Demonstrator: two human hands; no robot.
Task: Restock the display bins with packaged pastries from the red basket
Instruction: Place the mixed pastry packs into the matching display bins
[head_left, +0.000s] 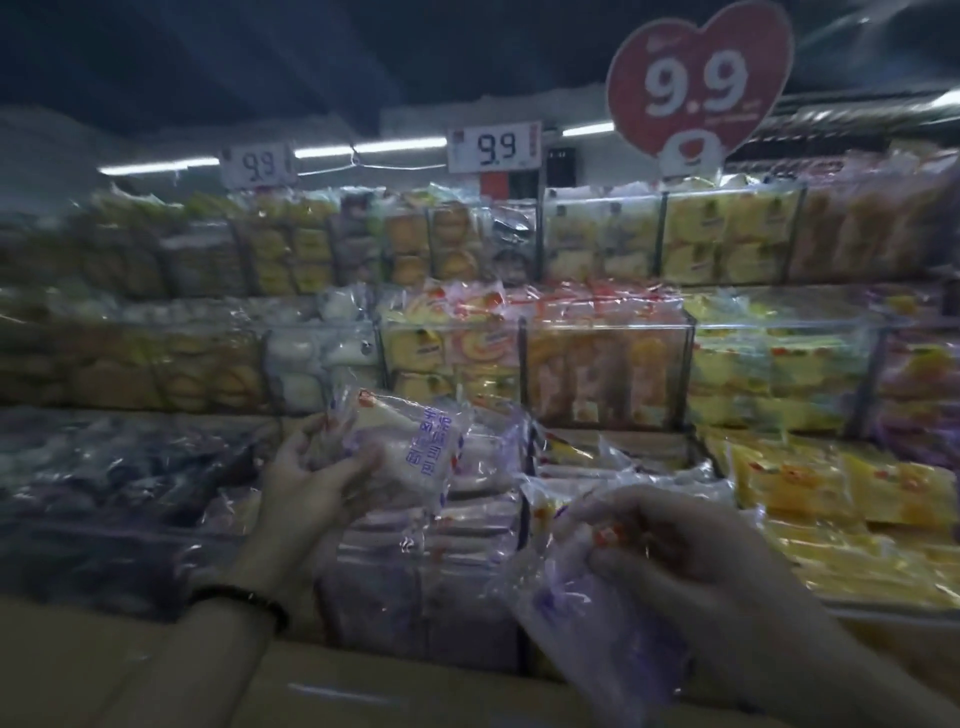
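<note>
Two packs were up over the display, one per hand. The left hand (309, 480) curled round a clear, purple-printed pack (415, 447), tilted label-up, likely to match it against the stock. The right hand (680, 545) gripped a second pack (592, 613) low and near the body, seemingly waiting its turn. Both hung above the stack (457, 525) of like purple packs in the front row, probably their target. The red basket was out of view. Blur hid finer detail.
</note>
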